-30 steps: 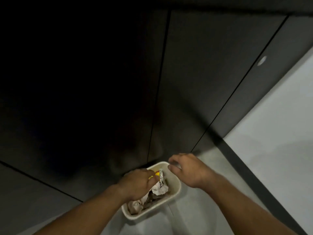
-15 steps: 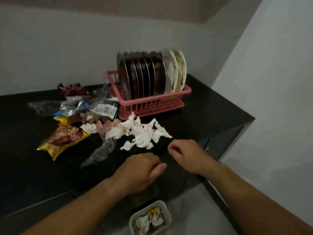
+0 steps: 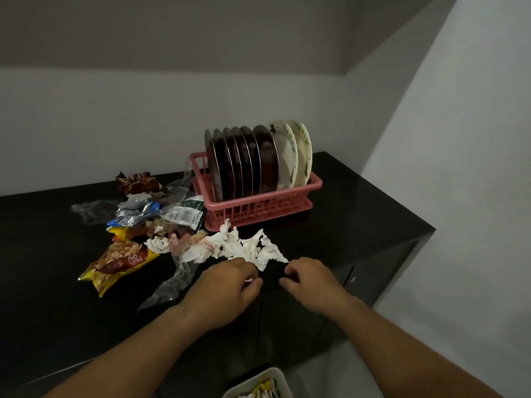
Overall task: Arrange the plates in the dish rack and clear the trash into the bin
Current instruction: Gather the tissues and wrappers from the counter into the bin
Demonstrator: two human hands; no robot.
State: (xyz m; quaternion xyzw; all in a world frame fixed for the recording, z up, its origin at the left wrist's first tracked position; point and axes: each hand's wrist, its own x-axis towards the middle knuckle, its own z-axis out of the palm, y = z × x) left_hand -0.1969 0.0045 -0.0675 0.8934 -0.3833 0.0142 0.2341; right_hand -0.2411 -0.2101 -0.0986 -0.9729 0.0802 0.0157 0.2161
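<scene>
A black countertop [image 3: 43, 254] fills a corner between pale walls, with dark cabinet doors below its near edge. Nearest of all, at the bottom of the view, the rim of a white bin [image 3: 253, 380] shows on the floor, with wrappers and paper inside it.

Above it both forearms reach out over the counter. The left hand [image 3: 227, 291] has its fingers curled at the near edge of the crumpled tissue [image 3: 250, 248], and a scrap of white shows pinched at its fingertips. The right hand [image 3: 313, 285] lies just beside it with its fingers tucked under and nothing seen in them. It is close to the tissue's right tip, but whether it touches it cannot be told.

The tissue heap stretches left to right across the counter. To the left of the left hand lies a strip of clear plastic film [image 3: 172, 285], its long axis running from near-left to far-right. Farther left, a yellow snack bag [image 3: 117, 262] lies flat along the same slant. Behind these sits a loose pile: a silver and blue wrapper [image 3: 135, 214], a dark green packet [image 3: 186, 214] and a brown wrapper [image 3: 138, 182].

Farthest back stands the pink dish rack [image 3: 258, 208], its long side running left to right. The steel plates [image 3: 244, 162] stand on edge in a row along it, face to face. Two white floral plates [image 3: 296, 156] close the row at the right end.
</scene>
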